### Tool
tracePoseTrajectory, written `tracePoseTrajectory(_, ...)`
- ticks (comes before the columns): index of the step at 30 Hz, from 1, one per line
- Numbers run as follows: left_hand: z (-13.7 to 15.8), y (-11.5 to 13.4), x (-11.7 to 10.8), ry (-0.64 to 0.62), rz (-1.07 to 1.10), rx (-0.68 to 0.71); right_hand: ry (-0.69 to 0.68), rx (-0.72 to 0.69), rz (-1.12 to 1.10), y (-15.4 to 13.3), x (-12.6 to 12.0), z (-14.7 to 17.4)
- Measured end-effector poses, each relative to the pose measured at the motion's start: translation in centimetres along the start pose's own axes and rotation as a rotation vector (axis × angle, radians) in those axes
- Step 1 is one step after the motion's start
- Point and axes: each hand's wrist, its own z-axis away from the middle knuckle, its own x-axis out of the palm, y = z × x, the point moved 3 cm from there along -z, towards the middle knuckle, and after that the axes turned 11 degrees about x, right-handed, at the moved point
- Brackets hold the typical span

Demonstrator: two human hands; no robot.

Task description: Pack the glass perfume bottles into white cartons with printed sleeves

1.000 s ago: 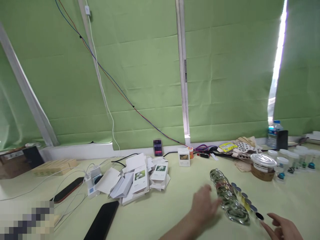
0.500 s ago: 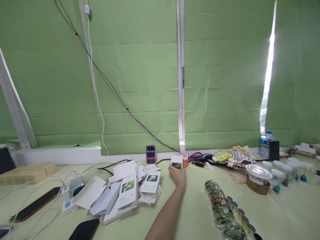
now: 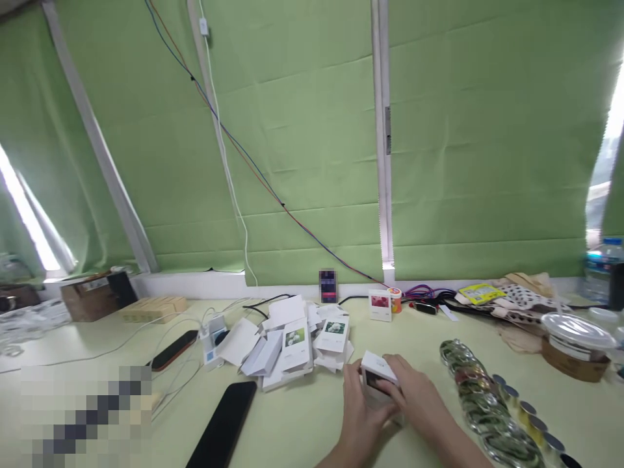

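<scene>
A small white box point(image 3: 373, 361) with a dark picture on its front is between my two hands, just above the near part of the table. My left hand point(image 3: 359, 413) wraps its left side. From the right, my right hand point(image 3: 412, 390) grips the same box with fingers across its front, hiding part of the picture. Further back, another white box point(image 3: 380, 307) with a red picture stands upright against a small jar with orange colouring point(image 3: 395, 300). To the left lies a loose pile of white cartons point(image 3: 297, 348), some showing flower pictures.
A black phone point(image 3: 221, 422) lies front left, near a white power strip point(image 3: 212, 341) with cables. On the right runs a row of clear packs with green contents point(image 3: 487, 406) beside several small tins point(image 3: 526, 413). Beyond them is a lidded tub point(image 3: 578, 344).
A hand was at a white box by the jar at the back. Now both hands are nearer me holding a box, while one with a red picture stands there. The view has turned left.
</scene>
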Motion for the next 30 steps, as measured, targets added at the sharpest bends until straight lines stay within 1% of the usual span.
tracePoseTrajectory(1,-0.4,0.3,-1.1,-0.035,0.004,0.044,-0.054,-0.066,-0.064,-0.1,-0.1,-0.6)
tracePoseTrajectory(2,-0.9,0.6,-2.1,-0.100,0.019,0.074,-0.118,-0.126,-0.125,0.0,-0.2,-0.9)
tracePoseTrajectory(4,-2.3,1.2,-3.3,-0.354,0.091,0.084,-0.242,-0.198,-0.242,0.9,0.0,-1.2)
tracePoseTrajectory(5,-2.7,1.6,-3.6,-0.532,0.103,0.083,-0.284,-0.214,-0.307,1.5,0.1,-1.2)
tracePoseTrajectory(6,-3.1,2.0,-3.7,-0.678,0.077,0.095,-0.312,-0.224,-0.374,1.9,0.2,-1.0)
tracePoseTrajectory(7,-3.3,2.4,-3.8,-0.760,0.030,0.120,-0.324,-0.230,-0.447,2.2,0.4,-0.7)
tracePoseTrajectory(8,-3.5,2.7,-3.8,-0.812,-0.030,0.145,-0.327,-0.227,-0.526,2.3,0.6,-0.4)
tracePoseTrajectory(10,-3.5,2.9,-3.6,-0.806,-0.163,0.179,-0.347,-0.173,-0.718,2.1,1.6,0.2)
tracePoseTrajectory(11,-3.4,2.9,-3.4,-0.787,-0.228,0.178,-0.358,-0.108,-0.834,1.9,2.2,0.4)
tracePoseTrajectory(13,-3.0,2.6,-3.2,-0.746,-0.345,0.156,-0.385,0.086,-1.068,1.7,3.9,0.6)
tracePoseTrajectory(14,-2.8,2.4,-3.2,-0.729,-0.389,0.148,-0.396,0.173,-1.150,1.5,4.7,0.7)
tracePoseTrajectory(16,-2.5,2.2,-3.0,-0.706,-0.437,0.160,-0.434,0.266,-1.261,1.2,5.9,0.9)
tracePoseTrajectory(18,-2.3,2.3,-2.8,-0.683,-0.446,0.189,-0.480,0.254,-1.347,0.9,6.3,1.1)
tracePoseTrajectory(20,-2.3,2.5,-2.6,-0.648,-0.446,0.212,-0.513,0.203,-1.419,0.9,6.1,1.3)
tracePoseTrajectory(22,-2.3,2.8,-2.5,-0.596,-0.438,0.221,-0.513,0.180,-1.439,1.1,5.6,1.5)
tracePoseTrajectory(26,-2.7,3.0,-2.8,-0.469,-0.361,0.218,-0.390,0.225,-1.362,2.0,5.0,1.5)
tracePoseTrajectory(28,-2.7,2.8,-2.9,-0.415,-0.300,0.224,-0.309,0.186,-1.260,2.1,4.9,1.3)
tracePoseTrajectory(30,-2.6,2.5,-2.9,-0.351,-0.233,0.222,-0.177,0.111,-1.110,2.0,4.4,1.0)
